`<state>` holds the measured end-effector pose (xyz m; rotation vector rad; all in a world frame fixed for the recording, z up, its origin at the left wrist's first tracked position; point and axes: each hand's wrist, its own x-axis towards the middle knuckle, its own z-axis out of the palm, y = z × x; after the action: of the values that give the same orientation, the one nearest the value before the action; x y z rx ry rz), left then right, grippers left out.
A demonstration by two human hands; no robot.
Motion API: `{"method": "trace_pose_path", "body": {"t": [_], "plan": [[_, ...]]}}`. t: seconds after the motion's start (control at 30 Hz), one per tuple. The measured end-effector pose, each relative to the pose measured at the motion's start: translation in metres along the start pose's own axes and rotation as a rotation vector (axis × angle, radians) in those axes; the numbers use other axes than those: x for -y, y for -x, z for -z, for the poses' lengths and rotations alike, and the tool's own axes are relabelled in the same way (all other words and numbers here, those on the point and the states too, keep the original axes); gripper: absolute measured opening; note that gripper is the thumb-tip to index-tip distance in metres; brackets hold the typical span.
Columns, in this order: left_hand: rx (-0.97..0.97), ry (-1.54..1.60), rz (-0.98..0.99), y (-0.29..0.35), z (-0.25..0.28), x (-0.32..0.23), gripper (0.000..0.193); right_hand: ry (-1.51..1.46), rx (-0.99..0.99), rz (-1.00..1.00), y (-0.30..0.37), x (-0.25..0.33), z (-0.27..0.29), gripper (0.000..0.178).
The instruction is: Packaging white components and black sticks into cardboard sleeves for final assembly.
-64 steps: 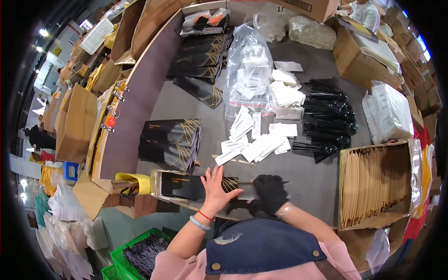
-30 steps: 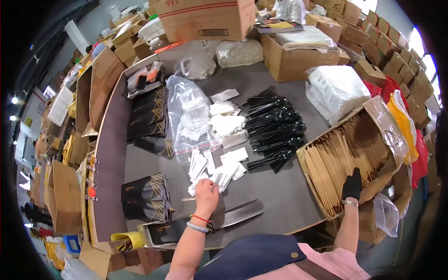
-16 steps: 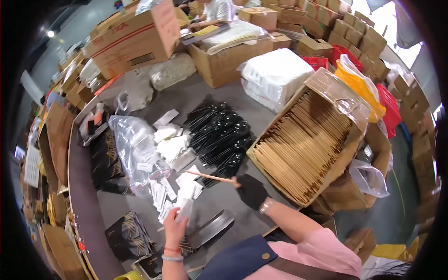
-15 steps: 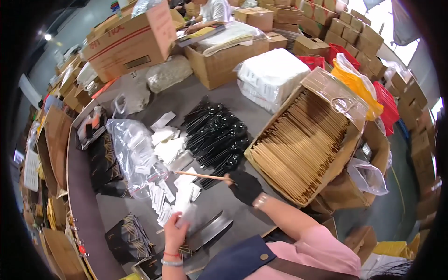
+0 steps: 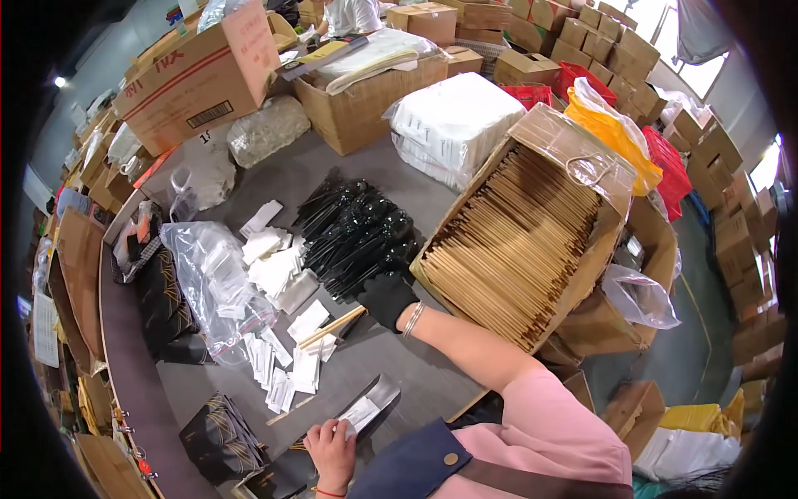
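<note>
My left hand [image 5: 332, 449], bare with a red string at the wrist, has its fingers closed on a small white packet [image 5: 362, 413]. The packet lies against a dark, shiny curved sheet [image 5: 381, 392] at the table's near edge. My right hand [image 5: 387, 301], in a black glove, reaches to the near edge of a pile of glossy black spoon-like utensils [image 5: 353, 233]; its fingertips are hidden. Pale wooden chopsticks [image 5: 332, 326] slant across loose white packets [image 5: 278, 266], one end close to the glove. Whether the glove grips them I cannot tell.
Right of the pile stands an open carton [image 5: 603, 237] full of brown wooden sticks. A clear plastic bag [image 5: 187, 249] and black gold-lined pouches [image 5: 220, 441] lie at the left. Behind are a white wrapped stack [image 5: 457, 125] and a large carton [image 5: 195, 79].
My right hand has moved left to the black pile, and the chopsticks have swung to slant over the white packets. My left hand has lowered its packet to the dark sheet. The view has shifted.
</note>
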<state>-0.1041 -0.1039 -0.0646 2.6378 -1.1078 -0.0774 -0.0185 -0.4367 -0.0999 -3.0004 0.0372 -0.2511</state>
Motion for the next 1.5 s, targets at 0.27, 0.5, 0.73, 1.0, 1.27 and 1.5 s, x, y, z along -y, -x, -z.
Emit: {"method": "trace_pose_path", "body": {"t": [0.27, 0.5, 0.73, 1.0, 1.27, 1.5], "plan": [[-0.025, -0.055, 0.042, 0.025, 0.006, -0.004, 0.045, -0.327, 0.118, 0.132, 0.010, 0.040, 0.057, 0.015], [-0.014, -0.055, 0.028, 0.029, 0.003, -0.013, 0.056, -0.381, 0.596, 0.242, 0.066, 0.102, 0.029, 0.028], [-0.038, -0.011, 0.123, 0.054, 0.020, 0.011, 0.049, -0.483, 0.277, 0.201, 0.089, 0.094, 0.041, 0.030], [-0.042, 0.145, 0.186, 0.049, 0.025, 0.040, 0.072, -0.296, 0.281, 0.404, 0.103, 0.073, 0.040, 0.034], [-0.051, 0.179, 0.155, 0.011, 0.019, 0.015, 0.073, -0.899, 0.320, 0.374, 0.097, 0.130, 0.016, 0.014], [-0.101, 0.241, 0.091, -0.003, 0.007, 0.014, 0.068, -1.075, 0.460, 0.036, 0.106, 0.155, 0.012, 0.038]]}}
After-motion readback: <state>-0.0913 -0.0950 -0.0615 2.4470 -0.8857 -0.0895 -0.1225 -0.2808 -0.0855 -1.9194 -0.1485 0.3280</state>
